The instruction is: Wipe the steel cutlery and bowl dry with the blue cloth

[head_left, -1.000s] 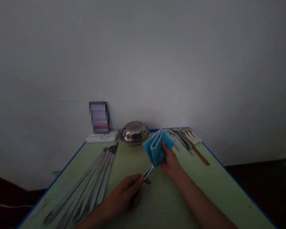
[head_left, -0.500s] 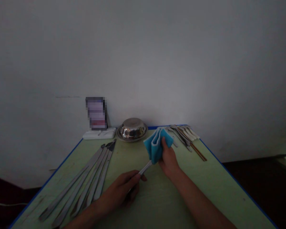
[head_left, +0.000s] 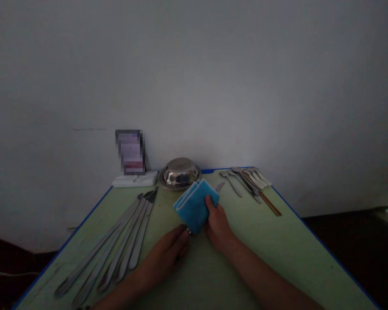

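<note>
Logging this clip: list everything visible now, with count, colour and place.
Table: 1, pale green with blue edging, centre
Cloth: 1, blue, folded, above table's middle
Metal utensil: 1, silver, mostly hidden by cloth, tip beyond it
Long-handled utensils: about 5, silver, table's left side
Bowl: 1, silver, upside down, back edge
White base: 1, white, back left corner
Panel: 1, pixelated, dark-edged, upright at white base
Metal cutlery: several, silver, back right
Chopsticks: apparently 2, brown, beside metal cutlery
White-handled utensils: several, white, back right corner
Wall: 1, grey, behind table
Cable: 1, pale, lower left
Left hand: 1, bare, at utensil's near end
Right hand: 1, bare, gripping cloth
</note>
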Motion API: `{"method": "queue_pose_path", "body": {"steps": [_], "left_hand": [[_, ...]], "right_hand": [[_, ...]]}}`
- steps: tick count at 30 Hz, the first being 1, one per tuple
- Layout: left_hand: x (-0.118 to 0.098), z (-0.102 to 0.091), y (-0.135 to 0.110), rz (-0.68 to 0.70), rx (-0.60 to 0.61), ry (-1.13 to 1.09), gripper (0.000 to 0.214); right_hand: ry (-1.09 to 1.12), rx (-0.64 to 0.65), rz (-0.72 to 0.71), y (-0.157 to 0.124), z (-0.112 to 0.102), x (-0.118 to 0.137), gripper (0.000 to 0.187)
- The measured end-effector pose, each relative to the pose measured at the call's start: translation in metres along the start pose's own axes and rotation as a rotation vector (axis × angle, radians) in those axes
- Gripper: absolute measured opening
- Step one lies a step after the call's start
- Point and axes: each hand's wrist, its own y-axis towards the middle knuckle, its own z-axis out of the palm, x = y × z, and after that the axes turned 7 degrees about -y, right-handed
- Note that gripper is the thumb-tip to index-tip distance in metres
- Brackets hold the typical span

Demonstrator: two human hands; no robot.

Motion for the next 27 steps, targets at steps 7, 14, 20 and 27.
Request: {"method": "queue_pose_path", "body": {"steps": [7,14,20,27], "left_hand": [[-0.002,-0.001,-0.003,0.004,0.050,0.113,0.038],[-0.019,0.002,-0.017,0.014,0.164,0.191,0.033],[-0.011,-0.006,-0.012,0.092,0.267,0.021,0.038],[-0.005,-0.003,-0.007,0.057,0.148,0.055,0.027]], "right_hand": [[0.190,-0.167,-0.002,0.016,-0.008,0.030,0.020],[0.266,-0.255,-0.171,0.021,-0.027,0.063,0.015],[0.256,-0.322,-0.186,0.026,-0.034,0.069,0.016],[0.221,-0.149,-0.074,0.003,-0.009,0.033,0.010]]}}
